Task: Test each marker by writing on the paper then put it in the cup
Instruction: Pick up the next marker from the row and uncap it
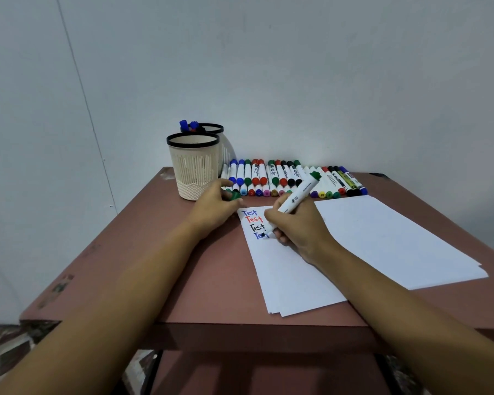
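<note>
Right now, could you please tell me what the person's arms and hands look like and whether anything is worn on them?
Both forearms are bare as far as the frame shows, with no sleeves. The left hand and right hand wear no gloves, and no watch, bracelet or ring is visible.

Matt white paper [297, 269] lies on a smooth, scuffed table [211, 280].

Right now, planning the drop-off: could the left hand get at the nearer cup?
Probably yes: the left hand rests beside the nearer cup with nothing between, though it holds a green cap.
</note>
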Demonstrator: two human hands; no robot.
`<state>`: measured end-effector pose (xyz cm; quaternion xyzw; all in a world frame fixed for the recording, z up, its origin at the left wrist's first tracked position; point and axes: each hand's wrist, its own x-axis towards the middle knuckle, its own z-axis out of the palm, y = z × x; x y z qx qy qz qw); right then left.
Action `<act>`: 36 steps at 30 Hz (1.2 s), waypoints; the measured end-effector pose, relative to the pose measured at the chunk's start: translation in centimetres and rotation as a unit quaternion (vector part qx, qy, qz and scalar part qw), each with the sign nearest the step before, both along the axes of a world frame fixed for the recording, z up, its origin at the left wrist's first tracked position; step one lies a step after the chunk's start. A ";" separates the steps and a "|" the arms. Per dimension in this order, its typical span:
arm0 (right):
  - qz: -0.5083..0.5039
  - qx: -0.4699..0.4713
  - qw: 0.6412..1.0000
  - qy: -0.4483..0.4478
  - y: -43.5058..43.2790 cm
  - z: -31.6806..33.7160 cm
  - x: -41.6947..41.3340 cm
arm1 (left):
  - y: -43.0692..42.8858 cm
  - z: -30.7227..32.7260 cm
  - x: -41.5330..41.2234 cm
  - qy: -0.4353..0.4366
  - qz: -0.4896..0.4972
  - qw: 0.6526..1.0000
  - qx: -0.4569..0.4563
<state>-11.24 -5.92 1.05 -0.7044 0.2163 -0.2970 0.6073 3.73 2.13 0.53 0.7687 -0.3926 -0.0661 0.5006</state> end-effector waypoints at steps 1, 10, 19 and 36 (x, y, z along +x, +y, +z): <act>-0.003 -0.010 1.000 0.009 0.0 -0.1 0.0 | -0.1 -0.1 0.1 0.008 0.004 1.000 -0.003; 0.009 -0.041 0.999 0.035 0.4 0.0 0.0 | -0.1 -0.2 0.3 -0.009 0.011 1.000 0.005; -0.009 -0.083 0.996 0.039 0.4 -0.3 0.1 | 0.0 0.0 0.1 -0.016 0.002 1.000 0.014; 0.005 -0.057 0.997 0.045 0.3 -0.3 0.1 | 0.0 -0.1 0.0 -0.020 0.002 1.000 0.019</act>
